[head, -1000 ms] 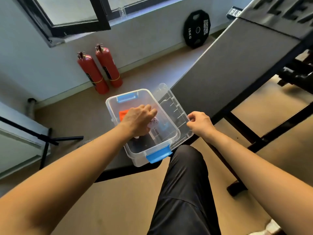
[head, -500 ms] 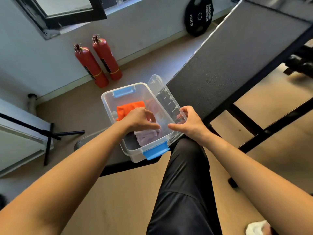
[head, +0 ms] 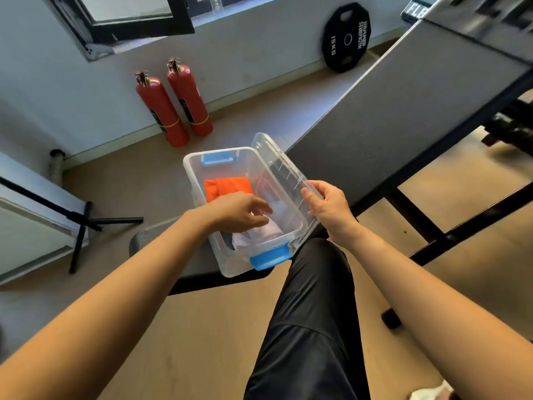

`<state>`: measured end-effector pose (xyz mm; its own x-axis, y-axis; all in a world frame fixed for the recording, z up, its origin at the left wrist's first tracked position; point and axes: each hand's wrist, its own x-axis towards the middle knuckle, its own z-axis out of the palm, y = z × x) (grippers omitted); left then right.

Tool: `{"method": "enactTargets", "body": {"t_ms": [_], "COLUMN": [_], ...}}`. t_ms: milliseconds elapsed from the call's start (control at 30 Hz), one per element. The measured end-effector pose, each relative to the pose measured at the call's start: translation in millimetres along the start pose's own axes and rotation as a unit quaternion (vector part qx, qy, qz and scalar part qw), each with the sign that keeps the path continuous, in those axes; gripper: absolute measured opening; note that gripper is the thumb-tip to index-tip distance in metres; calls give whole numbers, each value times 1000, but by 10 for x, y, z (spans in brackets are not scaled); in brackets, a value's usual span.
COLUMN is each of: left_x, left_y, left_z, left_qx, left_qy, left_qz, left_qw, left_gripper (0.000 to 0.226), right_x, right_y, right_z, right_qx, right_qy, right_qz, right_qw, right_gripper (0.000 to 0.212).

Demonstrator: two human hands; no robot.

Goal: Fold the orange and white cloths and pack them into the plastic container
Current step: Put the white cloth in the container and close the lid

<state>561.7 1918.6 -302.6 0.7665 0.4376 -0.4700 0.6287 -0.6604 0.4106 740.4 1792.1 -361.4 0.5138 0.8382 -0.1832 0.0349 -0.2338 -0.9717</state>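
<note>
Daylight from the black-framed open window lit the room evenly, leaving soft shadows on the tan floor beneath the dark grey padded bench. Wide-angle distortion bent lines at the frame's edges, and the top right corner was smeared with motion blur.

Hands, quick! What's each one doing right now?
Left hand: inside the plastic container, fingers on the white cloth; whether it grips cannot be told.
Right hand: closed on the clear lid.
</note>
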Motion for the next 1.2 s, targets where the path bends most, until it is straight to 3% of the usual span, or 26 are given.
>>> {"method": "enactTargets", "body": {"t_ms": [133, 233, 300, 400, 467, 567, 700, 933, 1067, 1200], "left_x": [-288, -480, -576, -616, -622, -616, -561, -538, -581, -632], "left_y": [-237, -360, -386, -443, -447, -430, -391, -419, -389, -364], "left_z": [96, 248, 358, 540, 627, 717, 800, 854, 814, 828], "left_qx": [15, -24, -57, -142, -260, -379, -426, -477, -573, -592], "left_qy": [189, 376, 437, 431, 400, 366, 369, 355, 342, 329], "left_qz": [64, 59, 21, -34, -55, -47, -37, -43, -35, -29], "left_qw": [980, 925, 897, 890, 877, 849, 825, 803, 744, 735], "left_gripper": [29, 32, 39, 49, 56, 58, 51, 54, 41, 31], "right_x": [-11, -40, -41, -67, -102, -156, -232, -504, -641, -715], "right_y": [-110, -250, -357, -519, -600, -675, -688, -585, -524, -412], "right_z": [-34, -103, -149, -154, -116, -62, 70, 575, 825, 947], "right_qx": [24, 17, 0, -40, -67, -102, -166, -241, -278, -330], "right_qy": [13, 31, 53, 76, 83, 100, 106, 26, -20, -79], "right_qz": [-24, -72, -107, -157, -181, -201, -223, -270, -257, -228], "right_qw": [999, 997, 993, 984, 978, 969, 955, 932, 925, 913], "right_gripper": [35, 48, 45, 39, 41, 41, 42, 55, 68, 74]}}
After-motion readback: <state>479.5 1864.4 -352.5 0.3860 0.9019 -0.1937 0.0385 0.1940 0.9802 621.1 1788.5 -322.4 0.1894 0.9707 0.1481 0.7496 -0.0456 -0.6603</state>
